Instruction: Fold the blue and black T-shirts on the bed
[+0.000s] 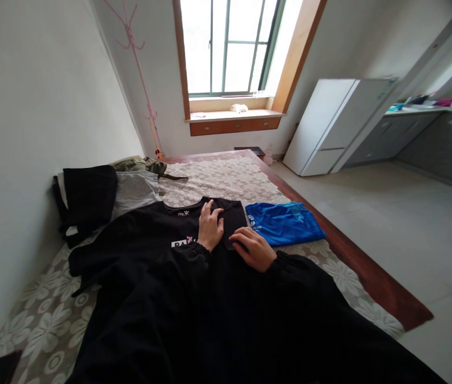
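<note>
A black T-shirt [141, 229] with a neck label and a white chest print lies spread over a flower-patterned tablecloth [205, 178]. On its right part, near the collar, my left hand [210, 226] rests with fingers stretched out. That side of the shirt looks folded inward. My right hand [254, 249] lies just below and to the right, its fingers slightly bent and apart from the thumb, touching the black fabric. Beside it is a folded blue garment [284, 223]. My dark sleeves and body cover the lower part of the shirt.
Folded black clothing [89, 197], a pale grey cloth [136, 192] and an olive-green garment [140, 164] lie at the left by the wall. The table's reddish wooden edge [394, 293] runs along the right. Beyond stand a pink coat rack [142, 80] and a white refrigerator [330, 125].
</note>
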Demonstrator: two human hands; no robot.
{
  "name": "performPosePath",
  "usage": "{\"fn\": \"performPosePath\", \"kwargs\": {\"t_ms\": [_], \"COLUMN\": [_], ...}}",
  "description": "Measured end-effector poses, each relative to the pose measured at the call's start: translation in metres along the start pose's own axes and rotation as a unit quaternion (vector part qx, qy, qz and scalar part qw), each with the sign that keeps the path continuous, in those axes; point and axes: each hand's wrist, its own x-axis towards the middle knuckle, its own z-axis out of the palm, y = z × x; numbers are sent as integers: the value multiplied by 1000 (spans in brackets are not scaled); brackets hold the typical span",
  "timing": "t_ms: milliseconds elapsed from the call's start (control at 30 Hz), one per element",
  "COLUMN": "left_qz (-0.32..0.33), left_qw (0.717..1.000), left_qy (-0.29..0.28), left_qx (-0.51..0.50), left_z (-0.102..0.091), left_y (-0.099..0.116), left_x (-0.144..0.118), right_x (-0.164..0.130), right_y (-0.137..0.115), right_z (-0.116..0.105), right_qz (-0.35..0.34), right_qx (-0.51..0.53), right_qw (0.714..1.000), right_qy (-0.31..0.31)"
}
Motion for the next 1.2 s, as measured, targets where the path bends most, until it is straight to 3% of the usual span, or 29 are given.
{"fn": "performPosePath", "kwargs": {"t_ms": [67, 167, 300, 400, 500, 633, 700, 800, 900, 967, 1033, 1100, 1200], "left_qz": [-2, 22, 7, -21, -27, -27, -81, -185, -275, -318, -347, -377, -404], "left_qw": [999, 993, 995, 995, 991, 980, 983, 977, 950, 940, 930, 889, 812], "left_qy": [-42, -107, -101, -97, -135, -195, -166, -61, 17, 62, 122, 194, 271], "left_qx": [34, 48, 13, -4, 0, 5, 16, 84, 146, 102, -15, -173, -322], "left_z": [2, 5, 8, -3, -37, -123, -173, -239, -276, -283, -280, -274, -268], "left_y": [-1, -4, -5, -4, -5, -15, -25, -49, -79, -95, -104, -108, -112], "left_x": [-1, -3, -8, -27, -65, -135, -171, -214, -233, -231, -218, -201, -175], "right_x": [0, -2, -3, -3, -4, -5, -3, 7, 30, 53, 79, 104, 136], "right_y": [6, 16, 16, 12, 11, 17, 20, 22, 13, -6, -36, -75, -136], "right_z": [14, 29, 35, 35, 37, 43, 44, 39, 29, 27, 32, 47, 81], "right_qz": [-17, 6, 50, 62, 58, 51, 56, 81, 103, 90, 51, -7, -84], "right_qx": [-1, -34, -85, -119, -144, -163, -165, -168, -156, -142, -123, -74, 143], "right_qw": [1000, 998, 989, 984, 980, 976, 973, 963, 954, 955, 960, 969, 964], "right_qy": [5, -45, -106, -120, -121, -132, -150, -195, -236, -246, -244, -238, -205]}}
